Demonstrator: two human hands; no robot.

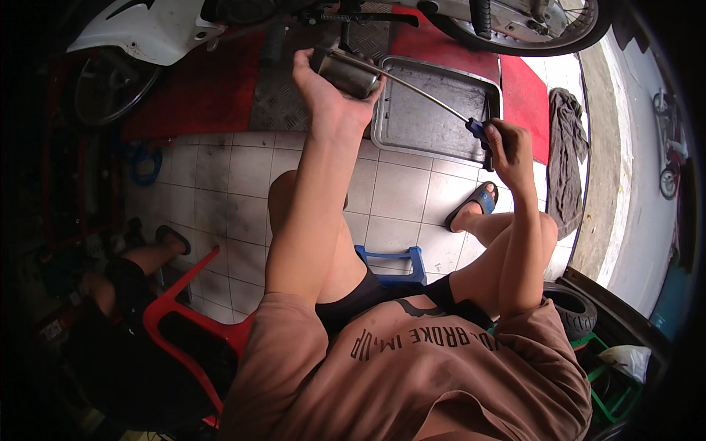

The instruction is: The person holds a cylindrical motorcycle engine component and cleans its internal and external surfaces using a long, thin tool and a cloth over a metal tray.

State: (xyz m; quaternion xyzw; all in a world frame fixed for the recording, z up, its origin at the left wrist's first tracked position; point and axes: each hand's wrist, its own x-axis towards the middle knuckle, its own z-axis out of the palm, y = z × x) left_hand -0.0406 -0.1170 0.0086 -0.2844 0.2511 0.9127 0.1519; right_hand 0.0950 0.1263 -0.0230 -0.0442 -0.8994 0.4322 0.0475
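My left hand [331,99] holds a cylindrical metal part [348,74], dark and shiny, from below near the underside of a motorcycle. In my right hand [510,149] is the blue handle of a long-shafted screwdriver [433,99]. Its shaft slants up and left over a metal tray [430,118] and lies along the upper side of the cylindrical part. The shaft's tip, by the fingers of my left hand, is too unclear to make out. Dark, slim objects lie in the tray, below the shaft.
A white motorcycle body panel [143,30] and a spoked wheel [568,25] stand ahead. A dark cloth [565,149] lies at right, with a tyre [573,311] behind it. A blue stool [394,264] is below me. Another person's leg [149,256] and a red plastic chair [182,314] are at left.
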